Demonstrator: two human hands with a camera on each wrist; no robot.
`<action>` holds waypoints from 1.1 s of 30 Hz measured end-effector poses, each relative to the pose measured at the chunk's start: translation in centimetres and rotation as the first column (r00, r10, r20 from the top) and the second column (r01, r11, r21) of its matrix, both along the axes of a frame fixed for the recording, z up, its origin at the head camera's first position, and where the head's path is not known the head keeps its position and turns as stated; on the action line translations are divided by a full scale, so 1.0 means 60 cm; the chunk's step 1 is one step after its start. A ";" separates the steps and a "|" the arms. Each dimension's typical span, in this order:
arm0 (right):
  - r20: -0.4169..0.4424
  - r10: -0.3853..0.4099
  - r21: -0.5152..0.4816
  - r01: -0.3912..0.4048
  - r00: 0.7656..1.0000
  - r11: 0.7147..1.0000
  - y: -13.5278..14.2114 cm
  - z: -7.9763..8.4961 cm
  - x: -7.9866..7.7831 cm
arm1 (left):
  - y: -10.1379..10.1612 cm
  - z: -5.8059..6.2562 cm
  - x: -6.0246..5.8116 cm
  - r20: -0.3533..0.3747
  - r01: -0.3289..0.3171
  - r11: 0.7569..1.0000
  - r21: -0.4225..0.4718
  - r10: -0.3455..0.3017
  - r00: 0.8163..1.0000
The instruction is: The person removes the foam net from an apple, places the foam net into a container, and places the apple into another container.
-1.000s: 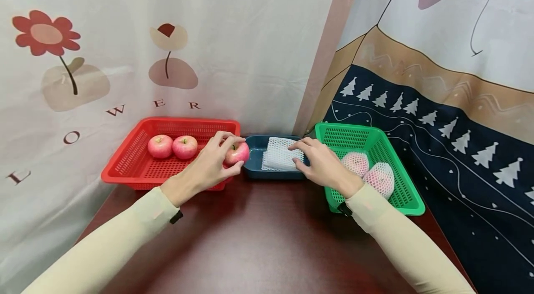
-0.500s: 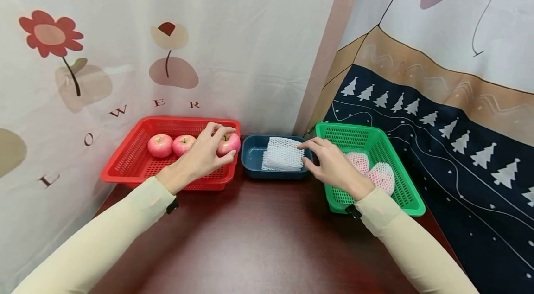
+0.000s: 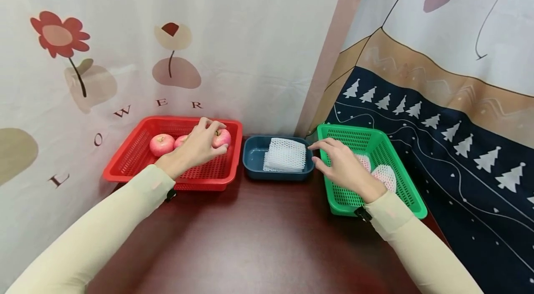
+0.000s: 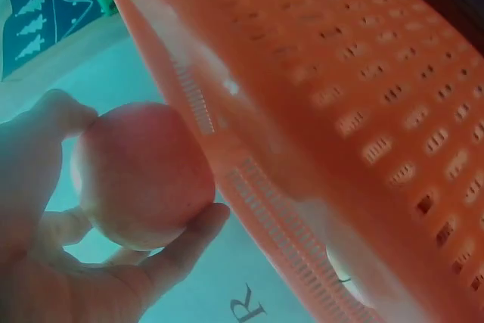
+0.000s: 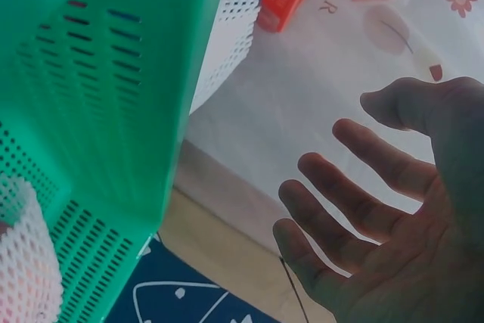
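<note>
My left hand (image 3: 198,144) grips a pink-red apple (image 3: 222,137) over the right part of the red basket (image 3: 125,155). In the left wrist view, thumb and fingers wrap the apple (image 4: 144,175) beside the basket's rim. Two more apples sit in that basket; one apple (image 3: 162,145) shows fully, the other is partly behind the hand. My right hand (image 3: 344,166) holds nothing and hovers over the left side of the green basket (image 3: 400,180), fingers apart and relaxed in the right wrist view. Two apples in white foam nets, one a netted apple (image 3: 384,177), lie inside, partly covered by the hand.
A dark blue tray (image 3: 253,155) stands between the baskets, with white foam nets (image 3: 285,155) stacked in it. All three containers stand along the back of the dark red-brown table (image 3: 250,233). Printed curtains (image 3: 250,53) hang close behind and to the right.
My left hand has carried the apple leftward, from the tray's left edge to over the red basket. My right hand has drawn back rightward from above the foam nets to the green basket.
</note>
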State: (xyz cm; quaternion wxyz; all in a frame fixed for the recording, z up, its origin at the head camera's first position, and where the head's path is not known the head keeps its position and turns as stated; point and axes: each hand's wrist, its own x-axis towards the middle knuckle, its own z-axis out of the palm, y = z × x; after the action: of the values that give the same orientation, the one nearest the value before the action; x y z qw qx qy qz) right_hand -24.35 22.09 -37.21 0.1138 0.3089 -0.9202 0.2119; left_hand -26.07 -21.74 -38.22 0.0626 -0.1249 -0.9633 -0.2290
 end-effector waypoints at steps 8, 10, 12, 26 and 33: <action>0.015 -0.046 0.022 0.046 0.999 0.999 0.018 0.001 -0.005 | -0.012 0.009 -0.020 0.050 -0.032 0.999 -0.032 0.034 0.998; 0.014 -0.050 0.027 0.049 0.999 0.998 0.023 0.001 -0.006 | -0.015 0.010 -0.026 0.061 -0.034 0.999 -0.040 0.036 0.997; 0.012 -0.058 0.033 0.057 0.998 0.998 0.027 0.000 -0.007 | -0.018 0.011 -0.032 0.073 -0.036 0.998 -0.050 0.039 0.997; 0.017 -0.094 0.061 0.093 0.995 0.994 0.062 -0.007 -0.015 | -0.032 0.008 -0.065 0.113 -0.005 0.993 -0.121 0.019 0.993; 0.018 -0.111 0.072 0.110 0.994 0.991 0.077 -0.004 -0.017 | -0.042 0.001 -0.083 0.165 0.018 0.983 -0.182 0.013 0.986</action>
State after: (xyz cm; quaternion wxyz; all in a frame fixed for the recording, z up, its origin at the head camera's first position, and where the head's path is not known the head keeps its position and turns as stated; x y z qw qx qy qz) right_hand -25.36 26.72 -37.48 0.1041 0.2590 -0.9440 0.1758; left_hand -31.02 -24.25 -38.16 -0.0298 -0.1120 -0.9820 -0.1491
